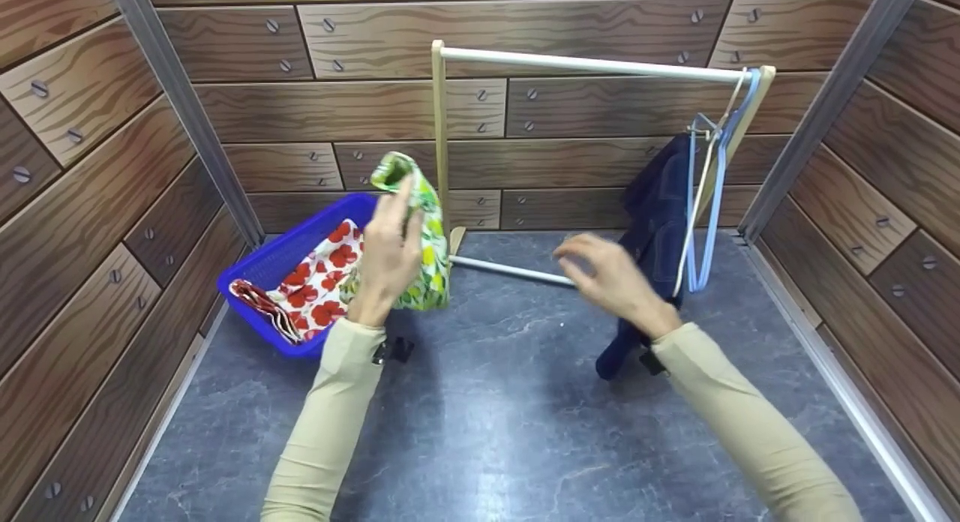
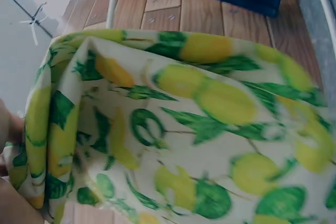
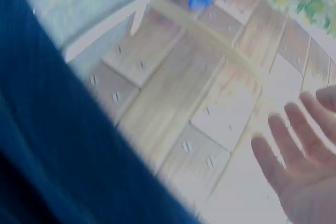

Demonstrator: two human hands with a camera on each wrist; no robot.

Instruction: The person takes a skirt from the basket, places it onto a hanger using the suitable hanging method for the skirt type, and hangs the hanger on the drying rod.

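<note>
My left hand (image 1: 390, 248) grips a folded cloth with a lemon-and-leaf print (image 1: 431, 241), lifted beside the blue basket. In the left wrist view the lemon-print cloth (image 2: 210, 124) fills most of the picture, with fingers at its left edge. My right hand (image 1: 611, 278) holds nothing and hovers left of the dark blue garment (image 1: 664, 214) on the rack; its fingers look relaxed and slightly bent. The right wrist view shows the right hand (image 3: 304, 156) with fingers spread and the blue garment (image 3: 63, 129) close by, blurred.
The blue basket (image 1: 255, 319) at the left holds a red-flowered cloth (image 1: 330, 282). A clothes rack with a white top bar (image 1: 592, 63) stands at the back. Pale blue hangers (image 1: 709, 259) and a white hanger (image 1: 686, 244) hang at its right end. Wood-patterned walls enclose the grey floor (image 1: 495, 402).
</note>
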